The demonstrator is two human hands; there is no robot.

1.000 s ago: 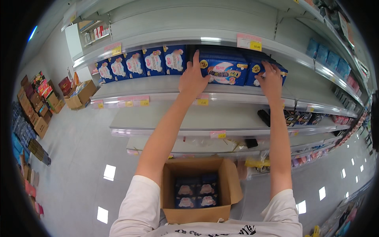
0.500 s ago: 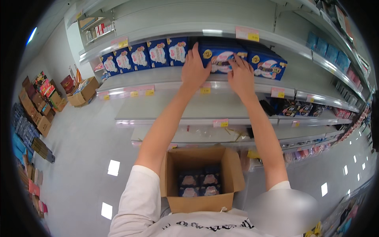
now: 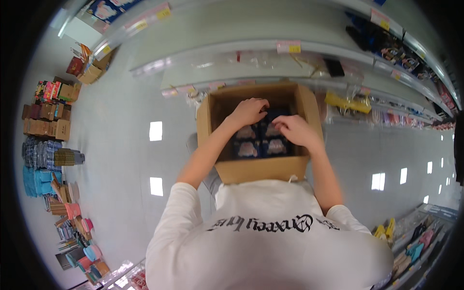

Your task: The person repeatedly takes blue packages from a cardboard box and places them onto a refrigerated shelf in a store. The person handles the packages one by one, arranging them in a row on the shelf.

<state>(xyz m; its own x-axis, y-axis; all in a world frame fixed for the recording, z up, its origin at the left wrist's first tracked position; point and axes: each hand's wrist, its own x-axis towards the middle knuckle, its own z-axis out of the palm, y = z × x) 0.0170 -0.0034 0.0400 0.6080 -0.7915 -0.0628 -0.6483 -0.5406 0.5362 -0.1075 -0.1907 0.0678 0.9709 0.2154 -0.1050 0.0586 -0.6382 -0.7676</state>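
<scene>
Fingers of the left hand [image 3: 249, 112] curl down into an open brown box [image 3: 261, 169]. They bend over the top of a dark blue pack [image 3: 247, 149], but I cannot tell if they are clamped on it. Fingers of the right hand [image 3: 296, 130] are close together and point down and left into the same box. They touch the packs near the middle, and I cannot tell if they grip one. The two hands are near each other, with a small gap between them.

Packs lie flat inside the box in neat rows. Each one is dark blue with a pale picture on it. The box is right in front of the person's chest, with its flaps open. Both bare arms reach forward from a white shirt [image 3: 270, 241] with black letters on it.

Past the box stand long grey shelves [image 3: 232, 63]. The near ones are mostly bare, with small pink and yellow tags [image 3: 288, 47] on their front edges. More goods hang on the shelves to the right. The floor [image 3: 121, 159] is pale and shiny. Far to the left, small brown boxes [image 3: 48, 118] and stacks of bright cups [image 3: 72, 212] stand in a row on the floor.
</scene>
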